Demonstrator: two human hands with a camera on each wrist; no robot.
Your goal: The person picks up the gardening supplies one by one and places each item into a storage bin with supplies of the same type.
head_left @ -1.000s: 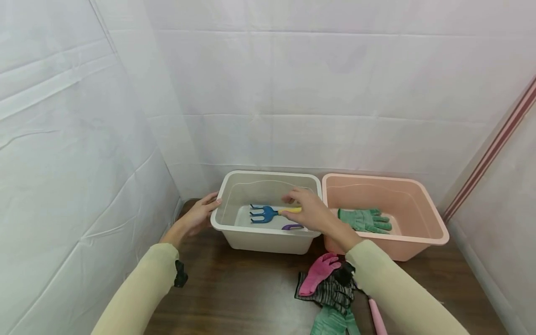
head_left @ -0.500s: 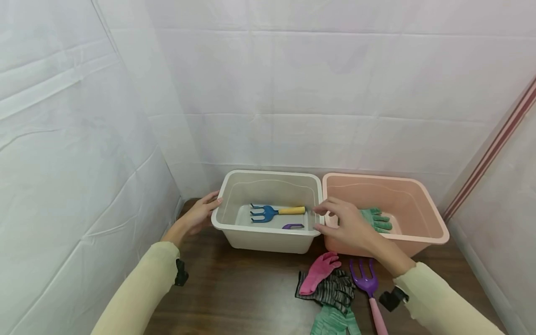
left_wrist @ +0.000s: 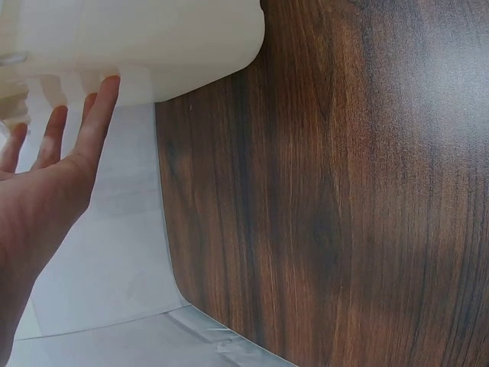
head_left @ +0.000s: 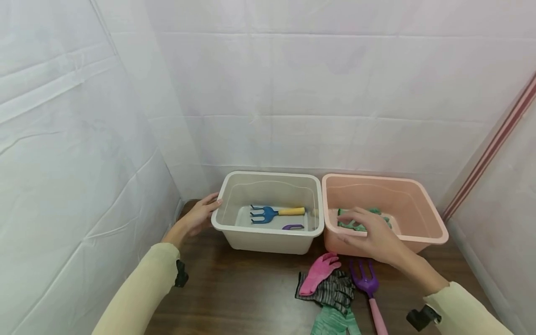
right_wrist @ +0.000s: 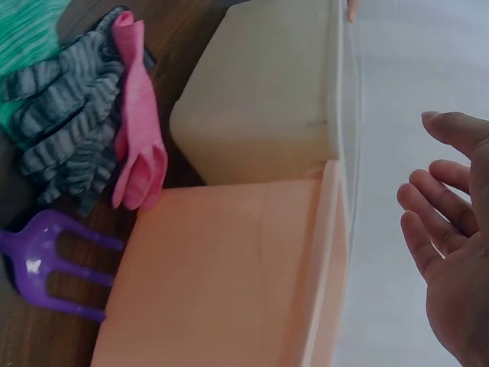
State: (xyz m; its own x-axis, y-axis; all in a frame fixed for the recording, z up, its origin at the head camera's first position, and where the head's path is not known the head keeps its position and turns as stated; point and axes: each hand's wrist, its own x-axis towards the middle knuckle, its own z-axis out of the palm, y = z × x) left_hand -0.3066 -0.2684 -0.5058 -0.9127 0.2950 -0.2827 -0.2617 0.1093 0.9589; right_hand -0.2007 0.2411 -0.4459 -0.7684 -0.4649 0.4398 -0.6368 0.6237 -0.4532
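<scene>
My left hand (head_left: 196, 217) touches the left side of a white plastic tub (head_left: 264, 239); in the left wrist view its fingers are extended against the outer wall. Inside that tub lie a blue hand rake (head_left: 264, 213) with a yellow handle and a small purple curved piece (head_left: 292, 227), partly hidden by the front wall. My right hand (head_left: 376, 236), relaxed and holding nothing, hovers over the front rim of a peach tub (head_left: 412, 200). It partly covers a green glove (head_left: 374, 211) on that tub's floor. The right wrist view shows the same hand (right_wrist: 458, 218) with loosely bent fingers.
On the brown table (head_left: 234, 288), before the tubs, lie a pink glove (head_left: 320, 273), a striped dark glove (head_left: 331, 293) and another green glove (head_left: 332, 321). Beside them is a purple garden fork (head_left: 366, 283) with a pink handle. White sheeting (head_left: 293, 102) hangs behind and at both sides.
My right hand has moved from above the white tub, rightward, to the front of the peach tub, uncovering the rake's yellow handle and the purple fork. The left hand stays put.
</scene>
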